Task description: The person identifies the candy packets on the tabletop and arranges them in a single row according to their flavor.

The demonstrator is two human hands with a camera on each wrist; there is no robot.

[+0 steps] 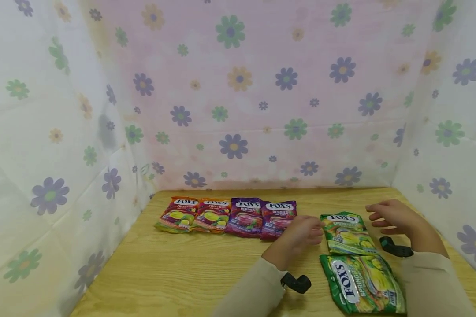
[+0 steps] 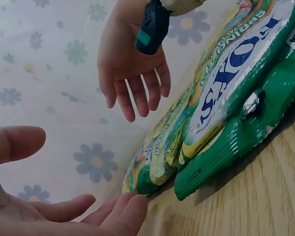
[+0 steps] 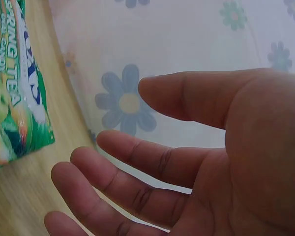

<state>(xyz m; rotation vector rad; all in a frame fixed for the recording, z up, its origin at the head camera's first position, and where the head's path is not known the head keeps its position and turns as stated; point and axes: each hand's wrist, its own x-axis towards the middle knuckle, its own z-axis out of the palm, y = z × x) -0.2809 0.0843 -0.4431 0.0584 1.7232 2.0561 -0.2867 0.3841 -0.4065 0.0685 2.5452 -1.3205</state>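
Note:
Two green Fox's Spring Tea candy bags lie at the right of the table in the head view. The far green bag stands upright to the view, and the near green bag lies turned sideways just below it. My left hand hovers left of the far bag, fingers relaxed, holding nothing; whether its fingertips touch the bag's edge I cannot tell. On the other side my right hand is held with loose, spread fingers, apart from the bag. In the right wrist view its fingers grip nothing.
Along the back left lie two orange Fruits bags and two purple Berries bags in a row, the rightmost partly behind my left hand. Flowered cloth walls enclose the wooden table at the back and both sides.

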